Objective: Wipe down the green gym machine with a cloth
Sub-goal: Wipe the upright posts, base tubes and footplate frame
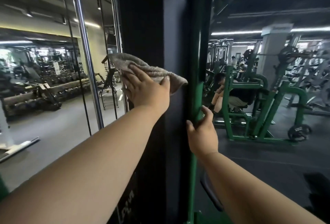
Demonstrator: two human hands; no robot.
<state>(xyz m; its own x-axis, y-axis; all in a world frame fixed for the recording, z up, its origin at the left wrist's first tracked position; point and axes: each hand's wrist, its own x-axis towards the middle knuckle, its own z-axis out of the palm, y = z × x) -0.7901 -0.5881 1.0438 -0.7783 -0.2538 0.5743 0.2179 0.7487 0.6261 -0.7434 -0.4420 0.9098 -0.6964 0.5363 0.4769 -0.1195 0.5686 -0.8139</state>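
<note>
The wiping is under way, and how much of it is finished cannot be read from this view: the black panel that forms the machine's near face shows no streaks, damp patches or dust line to separate wiped from unwiped surface. Taking that panel as the landmark, the left hand lies flat against it at about mid height, fingers nearly straight and spread, pressing a grey-brown cloth onto it. The cloth bunches above and to the right of the fingers, its far corner reaching the panel's right edge where the green upright begins.

The right hand sits lower, just right of the panel, with its thumb on the panel side of the green upright and its fingers bent loosely round the far side, apparently bracing rather than cleaning; it carries no cloth.

By judgement, much is left: the panel above and below the cloth, the whole green upright, and the chrome guide rod and black cables to the panel's left. A second green machine stands well to the right, beyond the upright, with a seated person at it.
</note>
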